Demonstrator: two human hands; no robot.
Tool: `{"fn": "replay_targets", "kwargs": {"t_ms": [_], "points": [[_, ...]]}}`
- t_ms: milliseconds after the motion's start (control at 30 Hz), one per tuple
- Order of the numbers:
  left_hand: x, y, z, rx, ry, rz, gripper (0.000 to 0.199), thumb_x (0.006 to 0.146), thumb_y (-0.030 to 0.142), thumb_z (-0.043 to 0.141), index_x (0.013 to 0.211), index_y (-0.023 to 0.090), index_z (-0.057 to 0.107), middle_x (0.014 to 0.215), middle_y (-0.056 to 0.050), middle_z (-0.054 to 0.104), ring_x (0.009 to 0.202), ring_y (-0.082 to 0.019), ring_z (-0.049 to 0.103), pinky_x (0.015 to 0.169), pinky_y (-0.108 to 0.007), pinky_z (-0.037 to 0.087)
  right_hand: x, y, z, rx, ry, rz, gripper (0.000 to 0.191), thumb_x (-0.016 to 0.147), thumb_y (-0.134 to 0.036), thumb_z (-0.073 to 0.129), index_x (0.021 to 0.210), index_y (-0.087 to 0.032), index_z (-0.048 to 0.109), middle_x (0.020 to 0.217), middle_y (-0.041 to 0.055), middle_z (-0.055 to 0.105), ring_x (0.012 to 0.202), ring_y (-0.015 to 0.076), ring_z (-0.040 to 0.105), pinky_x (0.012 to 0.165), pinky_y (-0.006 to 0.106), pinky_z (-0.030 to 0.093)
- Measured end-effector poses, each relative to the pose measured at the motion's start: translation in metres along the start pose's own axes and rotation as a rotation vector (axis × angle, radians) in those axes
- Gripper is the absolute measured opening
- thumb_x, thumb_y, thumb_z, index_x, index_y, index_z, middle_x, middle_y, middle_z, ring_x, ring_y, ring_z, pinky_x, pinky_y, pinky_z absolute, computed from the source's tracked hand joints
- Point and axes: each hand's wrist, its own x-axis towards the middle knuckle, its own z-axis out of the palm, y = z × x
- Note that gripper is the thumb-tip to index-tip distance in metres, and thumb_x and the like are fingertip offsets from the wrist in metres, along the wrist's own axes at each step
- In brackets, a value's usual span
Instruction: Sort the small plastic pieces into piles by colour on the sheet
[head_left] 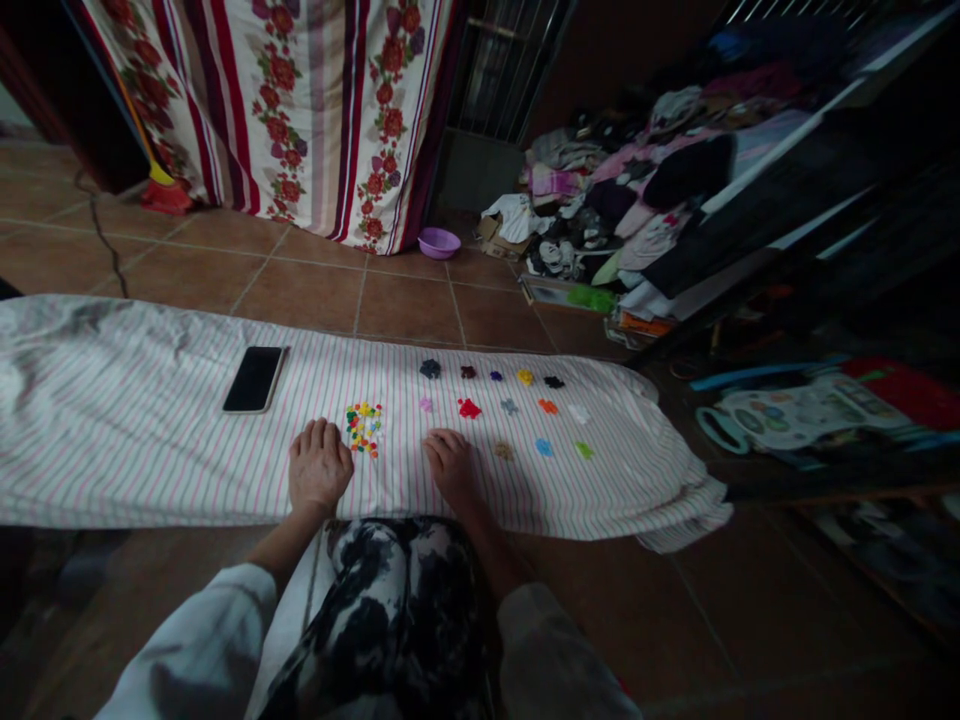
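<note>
On a striped cloth (pixel 187 450), my left hand (pixel 320 466) rests palm down with its fingers curled in, just left of a mixed pile of small colourful pieces (pixel 364 430). My right hand (pixel 448 462) lies to the right of that pile, fingers also curled under. What either hand might hold is hidden. Small single-colour piles sit beyond and right of my right hand, among them a red pile (pixel 469 408), a yellow pile (pixel 525 377), an orange pile (pixel 548 406), a blue pile (pixel 544 447) and a green pile (pixel 584 450).
A phone (pixel 255 379) lies on the cloth at the left. Past the cloth are a floral curtain (pixel 322 120), a purple basin (pixel 439 243) and a red dustpan (pixel 166 196). Clothes (pixel 630 180) are heaped at the back right.
</note>
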Motion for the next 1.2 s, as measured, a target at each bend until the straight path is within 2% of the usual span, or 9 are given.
{"fn": "replay_targets", "kwargs": {"t_ms": [300,533,700,1200], "points": [[0.000,0.002,-0.002,0.013,0.005,0.001,0.035,0.088,0.024,0.040,0.116,0.011,0.057,0.128,-0.019,0.058,0.126,-0.032,0.047,0.104,-0.048,0.034,0.009,-0.009,0.004,0.023,0.038,-0.034,0.030,0.097,-0.021,0.042,0.108,-0.019,0.069,0.110,0.0093,0.069,0.112,0.0218,0.056,0.100,0.043,0.044],[0.001,0.002,-0.001,0.017,0.013,-0.005,0.034,0.089,0.025,0.040,0.116,0.013,0.058,0.128,-0.018,0.058,0.126,-0.032,0.047,0.103,-0.047,0.034,0.039,-0.041,0.024,0.052,-0.115,-0.127,0.031,0.093,-0.015,0.044,0.111,-0.020,0.070,0.107,0.0097,0.067,0.110,0.0221,0.053,0.097,0.040,0.046],[0.001,0.002,-0.002,0.006,-0.004,-0.007,0.035,0.089,0.024,0.039,0.116,0.012,0.058,0.130,-0.019,0.057,0.128,-0.033,0.046,0.104,-0.048,0.034,0.057,-0.061,0.037,0.059,-0.139,-0.115,0.026,0.093,-0.020,0.050,0.106,-0.022,0.072,0.108,0.0086,0.063,0.110,0.0226,0.050,0.096,0.038,0.044],[0.001,0.002,-0.001,0.020,0.003,-0.002,0.034,0.089,0.024,0.039,0.114,0.013,0.058,0.128,-0.018,0.059,0.127,-0.032,0.047,0.103,-0.048,0.034,0.085,-0.082,0.064,-0.040,-0.199,-0.070,0.026,0.095,-0.021,0.051,0.110,-0.029,0.071,0.098,0.0073,0.060,0.099,0.0226,0.049,0.090,0.037,0.042]]}}
